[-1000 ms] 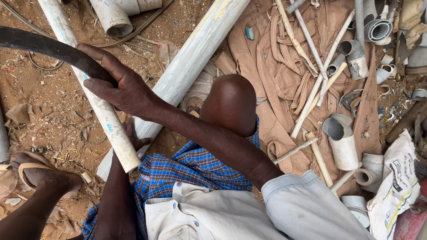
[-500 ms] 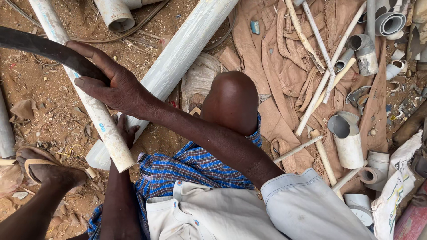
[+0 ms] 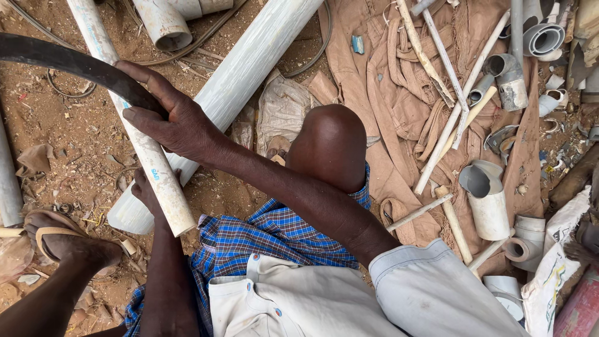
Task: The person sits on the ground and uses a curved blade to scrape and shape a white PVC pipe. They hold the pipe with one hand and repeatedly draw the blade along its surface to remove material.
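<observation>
- The right hand (image 3: 178, 122) reaches across the body to the upper left and is clenched around a dark curved blade (image 3: 75, 65), a long, dull black strip that arcs from the left edge of the view to the palm.
- The blade is broad and flat, with a worn matte surface; its near end is hidden under the fingers (image 3: 146, 115), which wrap over it.
- That blade lies across a thin white pipe (image 3: 134, 128), touching it where the hand closes.
- The thin white pipe is long, straight and narrow, off-white with dirt smears and small blue markings; it runs from the top left down to a cut end near the knee (image 3: 331, 146).
- The left hand (image 3: 145, 193) sits under the pipe near its lower end, grasping it from below; only part of the hand shows, with the fingers curled up beside the pipe.
- A thick white pipe (image 3: 249, 68), much wider and streaked grey, lies slanted on the ground just behind the thin one.
- A sandalled foot (image 3: 62, 240) rests on the reddish dirt ground (image 3: 56, 137) at the lower left.
- To the right, a brown cloth (image 3: 387, 81) carries scattered pipe offcuts (image 3: 486, 200) and thin white rods.
</observation>
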